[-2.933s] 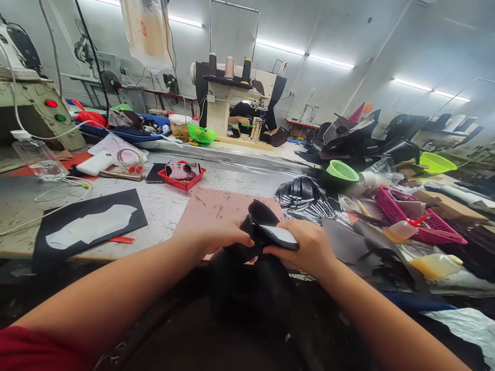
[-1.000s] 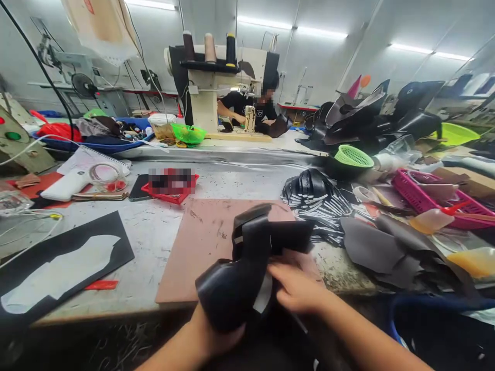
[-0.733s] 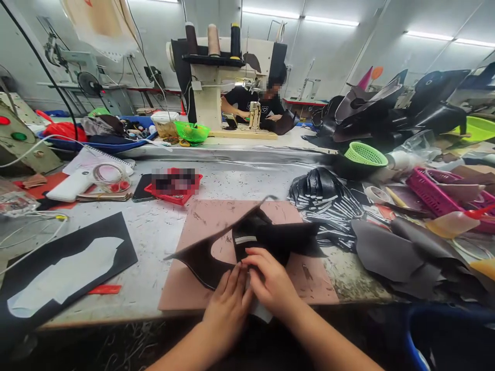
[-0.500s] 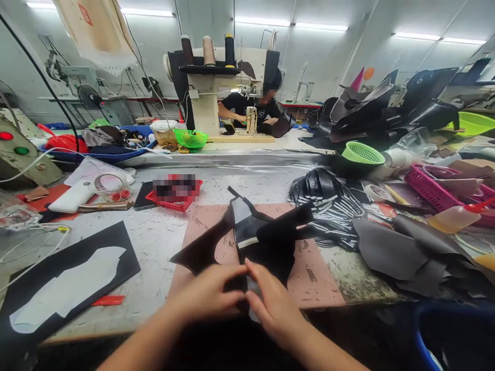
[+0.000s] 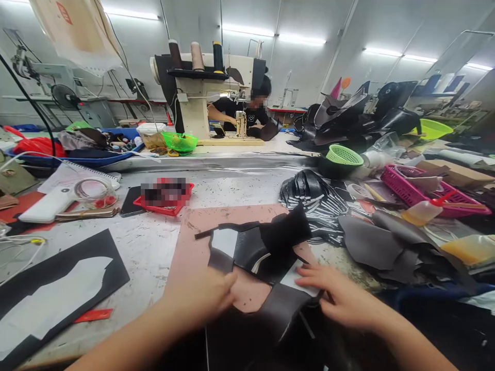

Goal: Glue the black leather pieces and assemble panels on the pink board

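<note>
A dark leather piece with white patches and black fabric lies over a pinkish board, its near part reaching over the table's front edge. At its right side my right hand has the fingers on a white patch and the thumb at the edge, gripping it. My left hand is at the left edge of the piece, blurred, its fingertips partly hidden; whether it grips the leather is unclear.
To the left, a white paper pattern lies on a black sheet. Further back are a red tray and a sewing machine. Black strips, grey leather and a pink basket stand right. Across the table, a person works.
The leather piece has been turned and its near part now spreads toward me. My hands have moved apart, the right one to the piece's right side. The view has shifted right.
</note>
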A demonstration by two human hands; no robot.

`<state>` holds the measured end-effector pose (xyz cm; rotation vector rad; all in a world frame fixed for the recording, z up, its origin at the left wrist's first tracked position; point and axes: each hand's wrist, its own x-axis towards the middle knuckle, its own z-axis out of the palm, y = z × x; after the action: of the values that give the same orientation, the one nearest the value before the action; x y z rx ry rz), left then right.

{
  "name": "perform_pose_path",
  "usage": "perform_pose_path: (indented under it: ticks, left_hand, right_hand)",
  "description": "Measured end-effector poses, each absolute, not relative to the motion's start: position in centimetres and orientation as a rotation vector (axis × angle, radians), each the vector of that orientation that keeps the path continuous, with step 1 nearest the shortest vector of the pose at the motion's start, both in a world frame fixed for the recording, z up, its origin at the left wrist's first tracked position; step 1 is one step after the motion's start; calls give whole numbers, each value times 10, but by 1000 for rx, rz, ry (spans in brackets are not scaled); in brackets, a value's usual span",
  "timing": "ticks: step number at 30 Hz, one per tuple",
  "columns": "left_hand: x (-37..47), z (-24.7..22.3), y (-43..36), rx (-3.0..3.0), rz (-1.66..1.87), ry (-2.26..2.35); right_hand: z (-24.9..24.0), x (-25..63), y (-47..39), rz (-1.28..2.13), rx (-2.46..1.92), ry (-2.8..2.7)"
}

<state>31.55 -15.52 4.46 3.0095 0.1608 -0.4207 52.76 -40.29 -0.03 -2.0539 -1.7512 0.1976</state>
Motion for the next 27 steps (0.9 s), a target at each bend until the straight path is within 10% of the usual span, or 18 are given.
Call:
perform_pose_path:
  ticks: [5,15,27]
  left_hand:
    - [344,13,-124,3039,-110,21]
    - [350,-1,-162,3043,-114,807]
    - [333,-25,-175,3011,49,603]
  right_hand:
    - [22,522,-366,730,-2242,-1393]
    - [1,494,-282,363,-2154,-1402]
    - [-16,486,-361,511,-2088,-1648]
